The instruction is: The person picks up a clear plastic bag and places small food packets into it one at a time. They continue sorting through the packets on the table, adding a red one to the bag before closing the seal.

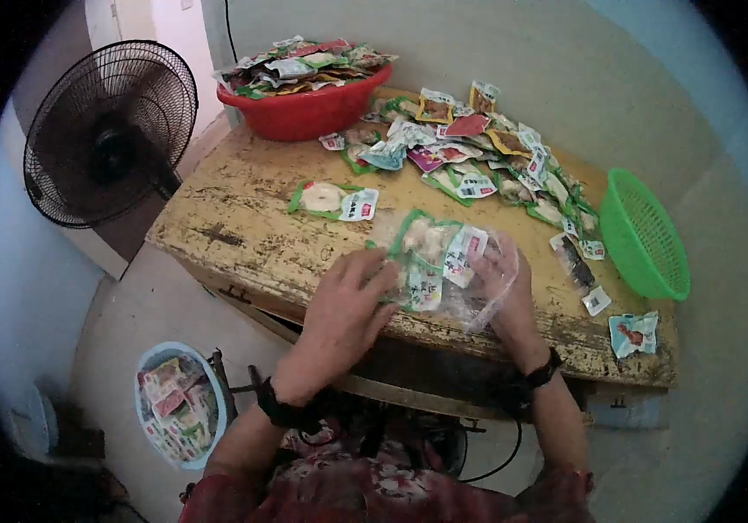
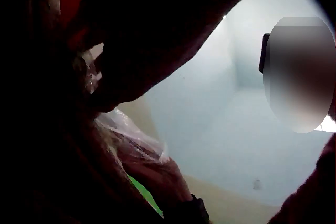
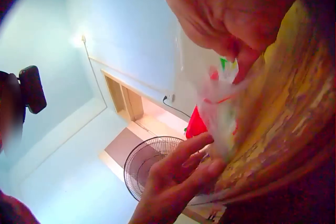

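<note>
A clear plastic bag (image 1: 489, 301) lies near the table's front edge with green-edged food packets (image 1: 427, 240) in or under it; which, I cannot tell. My right hand (image 1: 506, 292) holds the bag's right side, its fingers curled at the plastic. At the bag's left side is my left hand (image 1: 344, 305), fingers loosely bent, the tips touching its edge. The right wrist view shows the left hand (image 3: 176, 179) with fingers apart beside the blurred plastic (image 3: 223, 113). The left wrist view is mostly dark, with some clear plastic (image 2: 134, 134) in it.
A red basin (image 1: 304, 112) heaped with packets stands at the back left, a pile of packets (image 1: 478, 152) beside it. One packet (image 1: 330, 200) lies apart at left. A green basket (image 1: 644, 235) leans at right. A blue tub (image 1: 143, 410) of packets and a fan (image 1: 112, 139) stand left.
</note>
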Demonstrator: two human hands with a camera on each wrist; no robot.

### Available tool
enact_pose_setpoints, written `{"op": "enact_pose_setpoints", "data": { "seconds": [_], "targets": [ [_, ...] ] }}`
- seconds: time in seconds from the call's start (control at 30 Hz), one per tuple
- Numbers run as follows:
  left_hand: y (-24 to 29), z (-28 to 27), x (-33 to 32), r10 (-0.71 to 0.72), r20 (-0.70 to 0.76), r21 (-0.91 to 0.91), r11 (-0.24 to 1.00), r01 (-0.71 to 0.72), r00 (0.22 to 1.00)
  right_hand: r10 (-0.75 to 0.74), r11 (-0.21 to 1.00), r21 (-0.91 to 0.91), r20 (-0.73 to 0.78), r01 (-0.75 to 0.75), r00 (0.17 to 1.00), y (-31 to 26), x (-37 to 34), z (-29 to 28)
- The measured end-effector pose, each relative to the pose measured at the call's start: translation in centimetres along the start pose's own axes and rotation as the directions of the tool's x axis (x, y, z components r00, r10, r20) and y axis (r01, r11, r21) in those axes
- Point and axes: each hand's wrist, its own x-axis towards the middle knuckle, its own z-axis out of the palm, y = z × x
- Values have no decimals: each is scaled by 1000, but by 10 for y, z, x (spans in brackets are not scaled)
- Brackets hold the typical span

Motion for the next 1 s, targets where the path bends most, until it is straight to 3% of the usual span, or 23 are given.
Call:
{"op": "enact_pose_setpoints", "data": {
  "seconds": [0.1, 0.2, 0.3, 0.4, 0.5, 0.6, 0.7, 0.8, 0.9, 1.0],
  "targets": [
    [-13, -1, 5, 115, 68, -199, 975, -100, 991, -178, 982, 65, -12, 179, 984, 9, 8, 8],
    [-27, -11, 15, 193, 175, -338, 933, -125, 966, -208, 978, -2, -44, 208, 977, 19, 18, 11],
    [-35, -17, 22, 251, 203, -247, 948, -199, 946, -361, 913, -176, 73, 368, 930, 41, 29, -2],
    [-40, -19, 24, 271, 224, -247, 945, -215, 936, -272, 920, -273, 75, 282, 959, 36, 25, -9],
    [-32, -15, 28, 245, 108, -203, 954, -220, 964, -376, 822, -415, 118, 389, 919, 24, 21, -7],
    [-9, -17, 42, 243, 83, -192, 956, -224, 967, -366, 829, -418, 97, 372, 926, 22, 23, -9],
    [-13, 5, 46, 331, 218, -153, 941, -303, 918, -416, 802, -434, 89, 411, 905, 26, 30, -10],
    [-16, 15, 46, 341, 314, -84, 940, -332, 886, -325, 892, -318, 41, 321, 945, 30, 30, -9],
    [-16, 9, 45, 329, 345, -112, 944, -310, 879, -138, 982, -104, 158, 156, 978, 29, 26, -32],
    [-12, 4, 45, 271, 340, -148, 961, -234, 900, -89, 966, -237, 82, 107, 993, 27, 20, -51]
  ]
}}
